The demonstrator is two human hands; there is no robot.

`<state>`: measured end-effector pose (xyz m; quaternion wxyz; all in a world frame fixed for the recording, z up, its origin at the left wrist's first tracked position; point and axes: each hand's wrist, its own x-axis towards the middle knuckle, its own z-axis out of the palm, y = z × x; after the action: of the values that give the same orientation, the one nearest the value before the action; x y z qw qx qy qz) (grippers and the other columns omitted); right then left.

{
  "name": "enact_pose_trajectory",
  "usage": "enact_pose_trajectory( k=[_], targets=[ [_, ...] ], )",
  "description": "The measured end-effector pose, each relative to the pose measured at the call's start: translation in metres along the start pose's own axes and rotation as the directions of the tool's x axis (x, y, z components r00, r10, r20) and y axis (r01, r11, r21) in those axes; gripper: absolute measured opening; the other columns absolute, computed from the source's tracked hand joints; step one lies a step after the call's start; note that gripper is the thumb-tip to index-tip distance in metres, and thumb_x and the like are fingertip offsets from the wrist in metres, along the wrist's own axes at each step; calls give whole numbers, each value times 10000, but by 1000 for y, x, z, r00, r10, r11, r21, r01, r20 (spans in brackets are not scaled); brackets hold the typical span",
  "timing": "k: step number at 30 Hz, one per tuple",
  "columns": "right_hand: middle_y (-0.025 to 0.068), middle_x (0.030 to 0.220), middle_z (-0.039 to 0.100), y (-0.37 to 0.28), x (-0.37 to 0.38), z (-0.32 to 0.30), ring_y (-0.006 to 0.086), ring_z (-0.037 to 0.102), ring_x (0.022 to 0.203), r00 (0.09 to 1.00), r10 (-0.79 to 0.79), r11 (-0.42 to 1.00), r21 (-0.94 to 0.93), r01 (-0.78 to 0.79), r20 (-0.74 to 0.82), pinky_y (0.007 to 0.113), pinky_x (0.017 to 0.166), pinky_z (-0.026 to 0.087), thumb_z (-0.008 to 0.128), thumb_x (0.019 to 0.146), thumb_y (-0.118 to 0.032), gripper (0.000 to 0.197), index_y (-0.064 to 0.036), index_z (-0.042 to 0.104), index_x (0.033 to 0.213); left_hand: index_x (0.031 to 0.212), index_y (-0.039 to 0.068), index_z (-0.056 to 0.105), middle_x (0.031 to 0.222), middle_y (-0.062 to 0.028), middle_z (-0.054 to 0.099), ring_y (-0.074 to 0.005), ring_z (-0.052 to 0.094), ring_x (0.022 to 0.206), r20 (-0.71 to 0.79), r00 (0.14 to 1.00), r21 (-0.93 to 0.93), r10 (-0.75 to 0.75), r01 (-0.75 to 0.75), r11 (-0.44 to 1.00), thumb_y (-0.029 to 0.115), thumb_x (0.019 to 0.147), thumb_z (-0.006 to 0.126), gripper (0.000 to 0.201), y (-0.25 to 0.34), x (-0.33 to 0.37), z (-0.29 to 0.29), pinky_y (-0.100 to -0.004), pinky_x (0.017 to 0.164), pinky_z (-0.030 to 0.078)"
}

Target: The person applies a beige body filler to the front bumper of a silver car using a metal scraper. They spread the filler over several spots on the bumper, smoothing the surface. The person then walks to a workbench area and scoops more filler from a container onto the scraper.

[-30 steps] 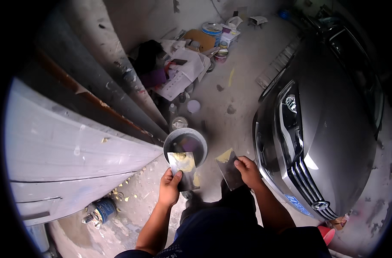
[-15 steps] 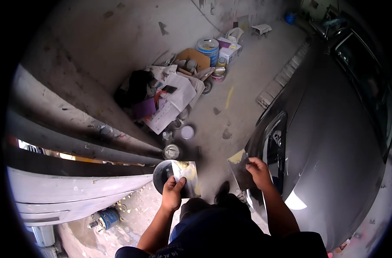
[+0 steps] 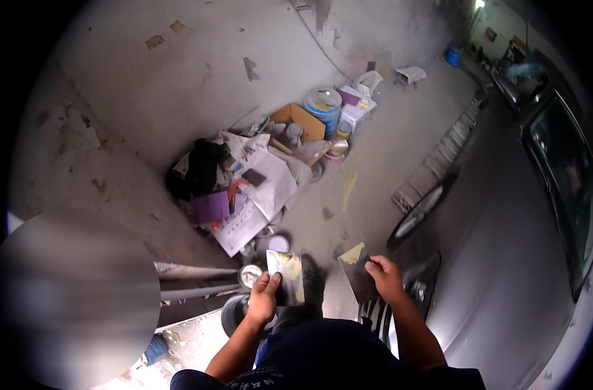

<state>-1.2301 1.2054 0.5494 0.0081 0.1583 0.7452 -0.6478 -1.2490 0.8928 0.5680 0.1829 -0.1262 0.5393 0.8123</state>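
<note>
My left hand [image 3: 262,302] grips a pale rectangular putty plate [image 3: 290,270] by its left edge, thumb on top. Yellowish putty is smeared over the plate's upper face. My right hand [image 3: 385,279] pinches the right edge of a dark, flat putty spreader [image 3: 356,276], tilted, with yellow putty along its top corner. The two tools are held apart, side by side in front of my body. A dark bucket [image 3: 232,314] stands on the floor just left of my left hand and is partly hidden by it. An open tin [image 3: 249,275] is beyond that bucket.
A dark grey car [image 3: 504,260] takes up the right side, close to my right arm. By the wall lie papers [image 3: 270,179], a cardboard box [image 3: 307,122] and a blue-white pail [image 3: 323,107]. A round lid [image 3: 279,244] is on the floor. A blurred patch covers the lower left.
The view has swung, showing more wall, and I stand further along beside the car. The putty plate no longer overlaps the bucket as much. Both hands keep their hold.
</note>
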Motion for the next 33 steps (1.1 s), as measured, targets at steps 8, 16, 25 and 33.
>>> enact_pose_trajectory(
  k=[8, 16, 25, 33],
  targets=[
    [-37, 833, 593, -74, 196, 51, 38, 516, 752, 959, 8, 998, -64, 11, 285, 210, 693, 433, 641, 903, -74, 159, 12, 625, 1036, 1186, 2, 601, 1072, -36, 669, -102, 596, 954, -95, 995, -50, 44, -49, 998, 113, 989, 543, 234, 70, 129, 8, -272, 871, 473],
    [-27, 855, 598, -128, 362, 153, 50, 513, 772, 754, -100, 966, -117, 229, 650, 214, 708, 430, 628, 897, -57, 146, 2, 631, 1030, 1256, -9, 566, 1189, -51, 635, -114, 555, 1078, -416, 898, -239, 145, -262, 935, 193, 1025, 498, 314, 110, 196, 8, -272, 983, 414],
    [-34, 766, 537, -133, 474, 255, 44, 449, 682, 202, 92, 946, -149, 287, 975, 214, 623, 382, 634, 923, -105, 108, -12, 582, 940, 1156, 27, 586, 1004, 20, 638, -53, 554, 906, -869, 491, -214, 63, -486, 847, 195, 1000, 556, 232, 74, 249, 91, -235, 817, 462],
    [-37, 768, 557, -117, 428, 290, 31, 466, 665, -307, 310, 950, -279, 141, 900, 191, 611, 379, 658, 911, -95, 119, -44, 561, 958, 1270, -2, 544, 1149, -49, 639, -118, 589, 1029, -937, 341, -306, -70, -711, 633, 185, 972, 597, 355, 19, 264, 192, -285, 916, 476]
  ],
)
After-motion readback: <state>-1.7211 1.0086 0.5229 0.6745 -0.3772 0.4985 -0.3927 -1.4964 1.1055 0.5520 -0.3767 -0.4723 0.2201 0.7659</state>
